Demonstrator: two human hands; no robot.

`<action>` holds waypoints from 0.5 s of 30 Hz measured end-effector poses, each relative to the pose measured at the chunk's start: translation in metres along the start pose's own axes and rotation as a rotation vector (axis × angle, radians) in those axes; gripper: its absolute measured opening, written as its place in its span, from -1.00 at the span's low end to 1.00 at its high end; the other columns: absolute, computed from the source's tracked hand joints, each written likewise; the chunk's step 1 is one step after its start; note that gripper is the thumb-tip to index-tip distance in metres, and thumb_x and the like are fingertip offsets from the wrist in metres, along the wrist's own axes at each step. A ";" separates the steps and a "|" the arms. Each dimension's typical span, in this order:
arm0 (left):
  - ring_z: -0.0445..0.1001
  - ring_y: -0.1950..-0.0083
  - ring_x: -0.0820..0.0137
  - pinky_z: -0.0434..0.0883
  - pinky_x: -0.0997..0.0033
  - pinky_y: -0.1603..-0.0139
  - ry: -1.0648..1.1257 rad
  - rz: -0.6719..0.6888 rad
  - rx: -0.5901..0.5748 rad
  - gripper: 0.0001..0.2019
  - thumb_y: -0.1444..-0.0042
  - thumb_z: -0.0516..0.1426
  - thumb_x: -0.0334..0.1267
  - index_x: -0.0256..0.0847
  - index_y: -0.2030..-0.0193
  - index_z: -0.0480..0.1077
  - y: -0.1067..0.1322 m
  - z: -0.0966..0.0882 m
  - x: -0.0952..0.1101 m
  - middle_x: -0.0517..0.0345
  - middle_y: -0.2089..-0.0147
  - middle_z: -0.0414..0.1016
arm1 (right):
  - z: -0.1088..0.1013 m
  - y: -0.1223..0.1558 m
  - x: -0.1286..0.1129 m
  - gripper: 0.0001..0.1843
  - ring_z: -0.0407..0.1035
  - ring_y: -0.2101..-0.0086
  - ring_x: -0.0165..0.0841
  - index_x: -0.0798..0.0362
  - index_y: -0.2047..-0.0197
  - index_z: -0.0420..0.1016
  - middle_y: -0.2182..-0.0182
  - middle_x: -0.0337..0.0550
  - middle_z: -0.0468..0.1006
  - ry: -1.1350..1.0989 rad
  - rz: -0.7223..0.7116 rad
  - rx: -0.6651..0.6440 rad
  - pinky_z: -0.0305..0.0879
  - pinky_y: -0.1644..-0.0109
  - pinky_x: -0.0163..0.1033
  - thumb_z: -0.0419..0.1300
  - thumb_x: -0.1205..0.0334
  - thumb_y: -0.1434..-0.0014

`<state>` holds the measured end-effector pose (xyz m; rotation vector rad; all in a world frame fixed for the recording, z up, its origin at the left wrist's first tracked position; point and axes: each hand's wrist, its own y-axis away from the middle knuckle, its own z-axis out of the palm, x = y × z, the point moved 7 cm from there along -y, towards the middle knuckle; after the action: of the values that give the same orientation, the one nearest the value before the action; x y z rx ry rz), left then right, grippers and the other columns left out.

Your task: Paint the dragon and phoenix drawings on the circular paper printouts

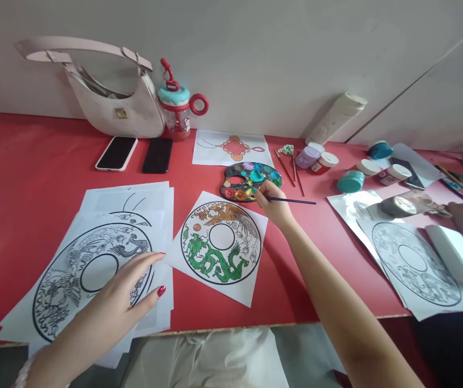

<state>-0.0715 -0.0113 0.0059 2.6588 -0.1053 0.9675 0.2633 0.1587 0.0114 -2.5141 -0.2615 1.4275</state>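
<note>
My right hand (272, 202) grips a thin paintbrush (296, 201) with a dark purple handle, over the lower edge of the palette (231, 171). Several wells of the palette hold paint in red, orange, yellow, teal, blue and purple. Just in front lies a square sheet with a round dragon-and-phoenix drawing (221, 237); its dragon is green and part of the phoenix orange-brown. My left hand (134, 285) is open, thumb and fingers apart, above a stack of uncoloured printed sheets (74, 226). Whether it touches the paper I cannot tell.
Behind stand a pale handbag (114, 116) and a cup with a straw (177, 113), near two phones (117, 153). A lantern drawing (211, 153) lies behind the palette. Spare brushes (295, 168), paint jars (350, 181) and another round drawing (417, 264) are rightward.
</note>
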 end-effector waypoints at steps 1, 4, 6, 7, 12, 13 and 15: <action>0.20 -0.31 0.03 0.37 0.09 -0.16 0.071 -0.044 -0.002 -0.48 -0.14 0.10 0.04 0.06 -0.24 0.24 0.003 0.001 -0.005 0.09 -0.32 0.22 | 0.000 0.000 -0.001 -0.69 0.00 0.58 -0.48 -0.01 0.55 0.07 0.66 -0.39 0.12 0.010 -0.007 -0.003 -0.03 0.48 -0.33 0.14 0.17 -0.09; 0.27 -0.26 0.08 0.36 0.15 -0.15 0.519 -0.188 -0.144 -0.52 -0.16 0.08 0.05 0.02 -0.20 0.29 0.015 0.022 -0.008 0.05 -0.29 0.26 | -0.002 -0.002 -0.004 -0.66 -0.02 0.59 -0.48 -0.01 0.57 0.04 0.68 -0.38 0.10 0.037 -0.021 0.025 -0.05 0.49 -0.33 0.13 0.17 -0.09; 0.34 -0.20 0.11 0.39 0.21 -0.07 1.023 -0.219 -0.395 -0.54 -0.19 0.03 0.04 -0.12 -0.14 0.37 0.028 0.054 0.012 -0.06 -0.22 0.35 | -0.004 -0.003 -0.005 -0.65 -0.03 0.59 -0.48 0.00 0.58 0.03 0.68 -0.38 0.09 0.037 -0.025 0.068 -0.07 0.49 -0.33 0.13 0.16 -0.10; 0.36 -0.18 0.12 0.40 0.22 -0.03 1.269 -0.240 -0.515 -0.53 -0.18 0.04 0.04 -0.15 -0.13 0.39 0.036 0.070 0.025 -0.07 -0.22 0.35 | -0.004 -0.003 -0.006 -0.64 -0.04 0.59 -0.48 0.00 0.59 0.04 0.68 -0.38 0.09 0.028 -0.025 0.081 -0.07 0.50 -0.33 0.14 0.15 -0.09; 0.12 -0.37 0.27 0.28 0.37 -0.14 1.858 -0.301 -0.695 -0.48 -0.13 0.06 -0.01 -0.10 -0.22 0.32 0.054 0.120 0.061 0.14 -0.40 0.09 | -0.001 0.011 -0.005 -0.54 -0.04 0.62 -0.51 0.00 0.59 0.04 0.71 -0.41 0.07 -0.167 0.016 0.164 -0.08 0.53 -0.33 0.17 -0.03 -0.11; 0.06 -0.40 0.28 0.24 0.36 -0.18 1.922 -0.287 -0.664 -0.47 -0.13 0.05 -0.01 -0.11 -0.23 0.31 0.053 0.122 0.062 0.16 -0.41 0.07 | 0.000 0.017 -0.003 -0.54 -0.02 0.63 -0.50 -0.01 0.58 0.04 0.71 -0.41 0.08 -0.232 0.042 0.185 -0.06 0.54 -0.34 0.13 -0.08 -0.14; -0.04 -0.43 0.31 0.19 0.34 -0.23 2.011 -0.268 -0.607 -0.46 -0.14 0.01 0.00 -0.14 -0.24 0.31 0.049 0.122 0.064 0.17 -0.41 0.06 | 0.004 0.029 0.003 -0.55 0.02 0.65 -0.50 -0.01 0.55 0.08 0.69 -0.40 0.10 -0.379 0.131 0.212 -0.03 0.56 -0.33 0.07 -0.14 -0.17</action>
<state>0.0442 -0.0941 -0.0291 0.3602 0.3276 2.3221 0.2623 0.1321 -0.0014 -2.1144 -0.0069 1.8724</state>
